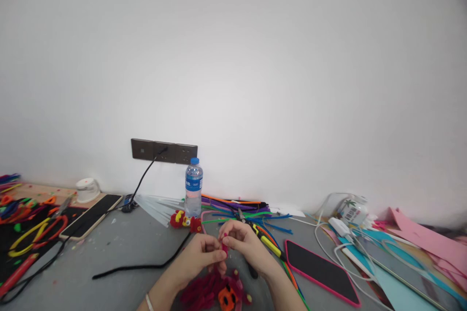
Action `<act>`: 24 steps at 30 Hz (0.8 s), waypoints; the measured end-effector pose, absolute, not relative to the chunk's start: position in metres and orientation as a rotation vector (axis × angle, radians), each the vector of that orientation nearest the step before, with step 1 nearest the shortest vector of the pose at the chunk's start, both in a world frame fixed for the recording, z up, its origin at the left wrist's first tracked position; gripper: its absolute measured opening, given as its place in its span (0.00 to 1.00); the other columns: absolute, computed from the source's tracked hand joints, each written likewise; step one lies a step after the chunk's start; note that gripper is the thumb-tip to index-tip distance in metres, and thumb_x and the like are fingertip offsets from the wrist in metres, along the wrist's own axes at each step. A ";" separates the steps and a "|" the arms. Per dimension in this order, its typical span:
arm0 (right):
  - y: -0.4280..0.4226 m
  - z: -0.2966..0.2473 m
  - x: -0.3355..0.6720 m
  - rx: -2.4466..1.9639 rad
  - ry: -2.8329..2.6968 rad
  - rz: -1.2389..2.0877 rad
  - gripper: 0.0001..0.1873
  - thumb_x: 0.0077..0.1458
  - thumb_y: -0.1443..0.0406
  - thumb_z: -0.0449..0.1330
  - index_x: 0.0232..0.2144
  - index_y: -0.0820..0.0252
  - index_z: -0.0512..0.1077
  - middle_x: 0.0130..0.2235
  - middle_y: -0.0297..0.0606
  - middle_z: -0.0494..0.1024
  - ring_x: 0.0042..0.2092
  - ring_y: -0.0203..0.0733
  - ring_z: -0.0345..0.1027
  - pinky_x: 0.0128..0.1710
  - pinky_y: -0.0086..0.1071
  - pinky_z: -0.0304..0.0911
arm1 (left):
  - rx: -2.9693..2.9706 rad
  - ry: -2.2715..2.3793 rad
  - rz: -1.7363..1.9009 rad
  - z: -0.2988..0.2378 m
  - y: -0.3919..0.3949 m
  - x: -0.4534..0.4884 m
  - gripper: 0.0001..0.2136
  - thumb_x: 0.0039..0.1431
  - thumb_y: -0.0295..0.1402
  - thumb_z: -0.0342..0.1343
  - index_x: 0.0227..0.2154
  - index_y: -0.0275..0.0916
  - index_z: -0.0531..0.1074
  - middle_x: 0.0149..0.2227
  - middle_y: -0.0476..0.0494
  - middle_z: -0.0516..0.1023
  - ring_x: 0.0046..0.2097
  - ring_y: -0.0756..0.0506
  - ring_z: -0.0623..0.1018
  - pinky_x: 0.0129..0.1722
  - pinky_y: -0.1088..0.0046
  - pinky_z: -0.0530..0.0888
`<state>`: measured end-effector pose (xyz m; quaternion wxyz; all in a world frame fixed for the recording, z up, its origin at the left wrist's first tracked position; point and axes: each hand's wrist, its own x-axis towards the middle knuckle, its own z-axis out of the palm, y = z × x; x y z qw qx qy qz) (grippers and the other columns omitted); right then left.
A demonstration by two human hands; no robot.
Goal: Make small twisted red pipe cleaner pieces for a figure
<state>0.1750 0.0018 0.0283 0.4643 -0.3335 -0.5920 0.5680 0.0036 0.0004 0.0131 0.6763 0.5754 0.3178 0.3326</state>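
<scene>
My left hand and my right hand meet above the desk, fingertips pinched on a short pink pipe cleaner. Part of that piece is hidden by the fingers. Just below them lies a fuzzy magenta pipe-cleaner figure with an orange, black-spotted face. A long black pipe cleaner stretches out to the left of my left hand. Beside my right hand are yellow-and-black handled pliers, partly covered by the hand. A small red and yellow fuzzy figure sits behind my left hand.
A water bottle stands near the wall socket. Coloured pipe cleaners lie behind my hands. A pink-cased phone, white cables and coloured paper are right. Another phone, scissors and a black cord are left.
</scene>
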 end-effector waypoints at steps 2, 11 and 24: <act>0.002 0.027 0.174 -0.857 -1.450 1.426 0.15 0.45 0.55 0.68 0.26 0.59 0.70 0.25 0.30 0.70 0.27 0.35 0.62 0.29 0.29 0.58 | 1.294 0.722 0.715 0.015 0.000 0.001 0.17 0.47 0.46 0.64 0.22 0.34 0.73 0.19 0.46 0.78 0.21 0.51 0.70 0.22 0.78 0.58; 0.009 0.018 0.168 -0.868 -1.231 1.342 0.17 0.42 0.57 0.70 0.26 0.59 0.67 0.25 0.28 0.70 0.25 0.34 0.64 0.28 0.28 0.57 | 1.326 0.785 0.997 0.007 0.012 0.003 0.14 0.42 0.38 0.69 0.29 0.35 0.75 0.27 0.44 0.80 0.29 0.47 0.76 0.27 0.77 0.67; 0.019 -0.004 0.150 -0.830 -1.101 1.263 0.19 0.42 0.55 0.69 0.23 0.59 0.66 0.21 0.26 0.65 0.23 0.32 0.56 0.25 0.27 0.52 | 1.640 1.062 1.419 0.005 0.015 -0.001 0.08 0.48 0.32 0.62 0.33 0.39 0.79 0.28 0.46 0.81 0.24 0.47 0.75 0.26 0.75 0.71</act>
